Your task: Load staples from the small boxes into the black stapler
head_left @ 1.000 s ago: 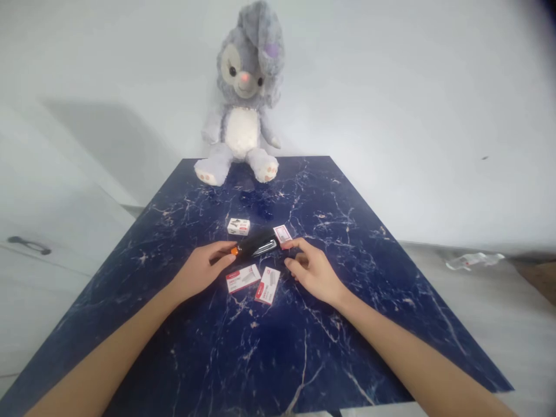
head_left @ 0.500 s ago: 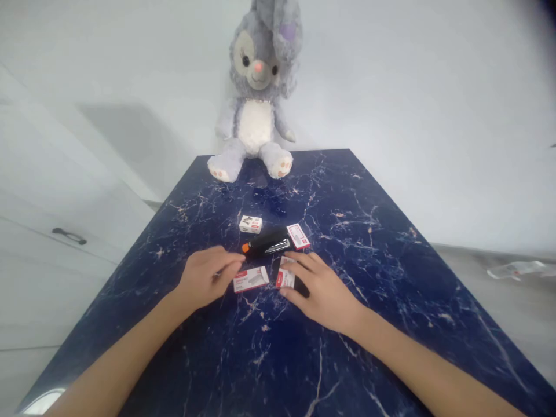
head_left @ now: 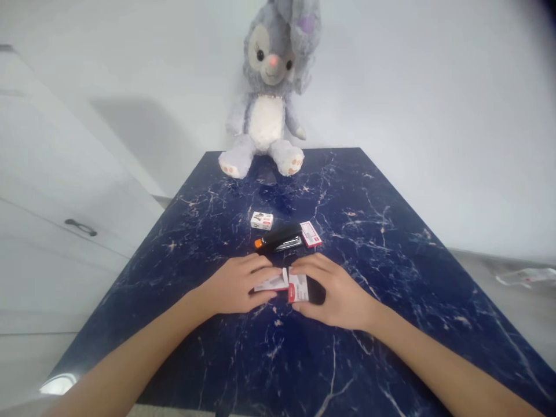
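My left hand (head_left: 240, 284) has its thumb and fingers around a small white-and-red staple box (head_left: 273, 282) lying on the table; its right end has a raised white flap. Facing it, my right hand (head_left: 336, 291) grips another small red-and-white box (head_left: 298, 288) between thumb and fingers. The two boxes lie end to end, almost touching. Just beyond my hands rests a black stapler (head_left: 280, 236) with an orange end. A flat white card or box with a red border (head_left: 311, 234) lies against its right end. Behind the stapler sits a little white box with clips pictured on it (head_left: 262, 220).
The table (head_left: 269, 359) has a dark blue marbled top. A grey plush rabbit (head_left: 267, 119) sits at its far edge against the wall. To the left stands a white cabinet with a dark handle (head_left: 80, 227). Clear plastic (head_left: 527, 277) lies beyond the right edge.
My left hand has moved right and closed around the left staple box. My right hand has closed more on its box, and the two boxes are nearer each other. The view has shifted slightly.
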{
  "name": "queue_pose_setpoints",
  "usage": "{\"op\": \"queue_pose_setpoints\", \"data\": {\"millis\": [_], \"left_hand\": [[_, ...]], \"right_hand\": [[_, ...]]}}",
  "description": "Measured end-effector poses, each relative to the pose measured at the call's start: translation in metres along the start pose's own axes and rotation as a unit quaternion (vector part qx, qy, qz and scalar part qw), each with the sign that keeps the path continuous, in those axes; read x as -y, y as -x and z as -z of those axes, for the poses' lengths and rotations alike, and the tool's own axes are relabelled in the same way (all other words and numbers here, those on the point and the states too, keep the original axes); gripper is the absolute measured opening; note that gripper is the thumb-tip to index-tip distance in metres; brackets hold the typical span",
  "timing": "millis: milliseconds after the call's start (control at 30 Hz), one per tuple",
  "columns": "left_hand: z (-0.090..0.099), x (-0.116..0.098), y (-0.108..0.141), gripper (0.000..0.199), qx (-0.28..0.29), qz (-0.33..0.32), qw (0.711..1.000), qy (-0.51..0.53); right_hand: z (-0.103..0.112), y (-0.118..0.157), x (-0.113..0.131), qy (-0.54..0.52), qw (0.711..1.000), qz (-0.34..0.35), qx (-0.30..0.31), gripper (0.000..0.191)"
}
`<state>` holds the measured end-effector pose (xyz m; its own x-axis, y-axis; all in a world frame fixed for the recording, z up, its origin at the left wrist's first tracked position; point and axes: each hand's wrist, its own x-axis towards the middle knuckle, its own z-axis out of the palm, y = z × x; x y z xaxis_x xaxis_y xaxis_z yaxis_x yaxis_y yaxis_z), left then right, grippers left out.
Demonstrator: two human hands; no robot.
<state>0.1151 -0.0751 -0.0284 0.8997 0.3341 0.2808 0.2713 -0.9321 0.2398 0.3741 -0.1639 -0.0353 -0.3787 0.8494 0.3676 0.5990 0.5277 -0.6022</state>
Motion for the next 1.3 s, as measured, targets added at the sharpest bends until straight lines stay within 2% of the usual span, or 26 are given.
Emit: {"op": "queue_pose_setpoints", "data": {"millis": [167, 300, 467, 533, 700, 933, 1067, 1167, 1300], "left_hand": [[-0.003, 0.0, 0.0, 0.038, -0.096, 0.014, 0.995, -0.004], [-0.004, 0.001, 0.0, 0.038, -0.107, 0.01, 0.994, 0.006], [-0.007, -0.006, 0.0, 0.037, -0.106, -0.042, 0.993, 0.003], [-0.008, -0.007, 0.0, 0.04, -0.118, -0.041, 0.992, 0.003], [-0.006, -0.003, -0.002, 0.054, -0.115, 0.017, 0.993, 0.029], [-0.003, -0.001, -0.002, 0.043, -0.09, 0.064, 0.991, 0.073], [-0.005, -0.005, -0.001, 0.045, -0.071, 0.123, 0.98, 0.14], [-0.004, -0.009, -0.002, 0.043, -0.064, 0.167, 0.966, 0.184], [0.001, -0.008, -0.003, 0.036, -0.069, 0.179, 0.964, 0.184]], "right_hand": [[-0.003, 0.0, -0.001, 0.027, 1.0, -0.001, -0.013, 0.052], [-0.003, 0.0, -0.005, 0.024, 0.999, -0.001, -0.025, 0.061], [-0.003, 0.001, -0.006, -0.004, 0.999, 0.024, -0.024, 0.048], [-0.003, 0.002, -0.006, -0.004, 0.999, 0.031, -0.036, 0.045], [0.001, 0.002, -0.003, 0.015, 0.996, 0.004, -0.09, 0.045], [0.0, 0.002, -0.002, 0.012, 0.994, -0.004, -0.105, 0.043], [0.001, 0.003, -0.001, 0.013, 0.992, -0.006, -0.123, 0.04], [0.002, 0.004, 0.0, 0.0, 0.992, -0.012, -0.123, 0.04], [0.001, 0.005, 0.002, -0.007, 0.995, -0.018, -0.098, 0.045]]}}
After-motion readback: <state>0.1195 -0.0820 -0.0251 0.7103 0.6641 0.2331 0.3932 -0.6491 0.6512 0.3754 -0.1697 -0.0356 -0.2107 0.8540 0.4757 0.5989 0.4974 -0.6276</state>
